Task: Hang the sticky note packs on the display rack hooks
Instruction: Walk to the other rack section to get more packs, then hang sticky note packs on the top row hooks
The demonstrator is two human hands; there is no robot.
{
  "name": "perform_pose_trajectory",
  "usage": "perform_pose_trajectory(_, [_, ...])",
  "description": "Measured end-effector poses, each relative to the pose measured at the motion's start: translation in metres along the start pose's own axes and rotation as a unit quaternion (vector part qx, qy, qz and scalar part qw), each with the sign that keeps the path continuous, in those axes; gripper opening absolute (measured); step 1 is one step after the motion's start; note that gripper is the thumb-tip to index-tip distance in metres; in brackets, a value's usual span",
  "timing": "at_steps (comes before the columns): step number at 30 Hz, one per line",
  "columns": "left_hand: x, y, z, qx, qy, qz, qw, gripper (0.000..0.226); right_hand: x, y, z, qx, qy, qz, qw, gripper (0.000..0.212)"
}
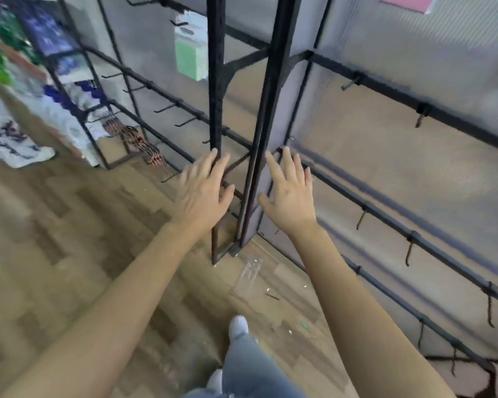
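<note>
Both my hands are stretched out in front of a black display rack (216,81) with rows of empty hooks. My left hand (203,191) has straight, spread fingers close to the rack's upright post and holds nothing. My right hand (289,191) is also flat and empty, near the neighbouring post (270,110). A green sticky note pack (190,57) hangs from a hook high on the left panel. A pink pack (403,1) shows at the top edge of the right panel. The picture is blurred.
Empty hooks (352,81) line the horizontal bars of the right panel. A clear plastic wrapper (249,272) and small scraps lie on the wooden floor by the rack's foot. Shelves with packaged goods (78,101) stand at the left. My shoe (238,327) is below.
</note>
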State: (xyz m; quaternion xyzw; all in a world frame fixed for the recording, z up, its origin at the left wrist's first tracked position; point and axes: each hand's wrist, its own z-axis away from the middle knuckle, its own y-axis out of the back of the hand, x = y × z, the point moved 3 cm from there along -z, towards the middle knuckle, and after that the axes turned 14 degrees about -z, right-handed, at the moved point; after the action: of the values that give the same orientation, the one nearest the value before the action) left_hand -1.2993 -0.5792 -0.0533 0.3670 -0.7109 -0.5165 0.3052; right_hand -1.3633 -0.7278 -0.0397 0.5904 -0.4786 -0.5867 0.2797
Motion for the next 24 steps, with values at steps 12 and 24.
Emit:
perform_pose_trajectory(12, [-0.126, -0.013, -0.021, -0.014, 0.112, -0.027, 0.993, 0.060, -0.108, -0.090, -0.098, -0.082, 0.157, -0.040, 0.983, 0.067])
perform_pose_trajectory(24, [-0.227, -0.028, -0.098, -0.013, 0.115, -0.026, 0.993, 0.060, -0.159, -0.133, -0.201, -0.094, 0.123, -0.012, 0.988, 0.067])
